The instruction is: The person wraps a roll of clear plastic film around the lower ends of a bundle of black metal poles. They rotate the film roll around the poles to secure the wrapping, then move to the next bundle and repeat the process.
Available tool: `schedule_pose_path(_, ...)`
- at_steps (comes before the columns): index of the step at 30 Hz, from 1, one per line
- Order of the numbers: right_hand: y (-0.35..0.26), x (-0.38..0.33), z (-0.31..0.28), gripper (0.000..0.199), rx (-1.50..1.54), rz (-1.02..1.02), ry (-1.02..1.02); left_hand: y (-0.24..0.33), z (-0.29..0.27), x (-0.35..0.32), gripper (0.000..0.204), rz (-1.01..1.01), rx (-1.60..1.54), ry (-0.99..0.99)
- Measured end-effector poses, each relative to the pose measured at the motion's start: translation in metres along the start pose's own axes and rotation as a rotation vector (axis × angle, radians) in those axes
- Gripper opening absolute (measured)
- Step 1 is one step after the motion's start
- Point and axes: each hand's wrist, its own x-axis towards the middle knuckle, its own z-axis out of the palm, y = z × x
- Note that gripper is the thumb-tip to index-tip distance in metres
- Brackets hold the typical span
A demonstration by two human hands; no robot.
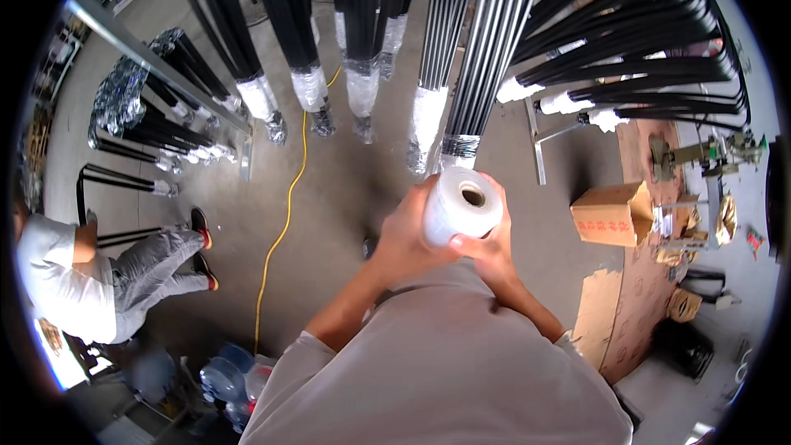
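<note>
Between my two hands is a thick roll of clear stretch film (449,218), its cardboard core facing up. My left hand (409,227) wraps round the roll's left side. Around its right side curls my right hand (493,239), the thumb lying across the lower front. Just beyond the roll hangs a bundle of black tubes (486,58), whose lower end is wrapped in film (460,148). Beside it on the left is another tube bundle (445,25) with a white film-wrapped end (427,119). Whether film runs from the roll to the nearest bundle is hidden.
More black tube bundles (284,16) with wrapped ends hang ahead. Bent black tubes (643,58) crowd the right. A yellow cable (288,206) crosses the floor. At right stands an open cardboard box (610,214); at left, a person (107,272). Large plastic bottles (227,379) stand lower left.
</note>
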Motion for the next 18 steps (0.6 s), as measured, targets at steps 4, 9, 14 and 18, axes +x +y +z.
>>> schedule_pose_path(4,-0.014,0.006,-0.004,0.089,0.262,0.109,0.013,-0.025,-0.060,0.057,0.061,0.201,-0.120,-0.362)
schedule_pose_path(9,-0.010,0.003,-0.004,0.084,0.149,0.080,0.014,-0.023,-0.004,0.155,0.050,0.023,-0.236,-0.135)
schedule_pose_path(14,-0.001,0.021,-0.088,0.068,0.395,0.080,0.104,-0.016,0.002,0.154,0.030,-0.121,-0.605,-0.102)
schedule_pose_path(18,0.092,0.081,-0.173,0.039,0.091,0.312,0.189,-0.012,0.007,0.156,0.028,-0.155,-0.630,-0.168)
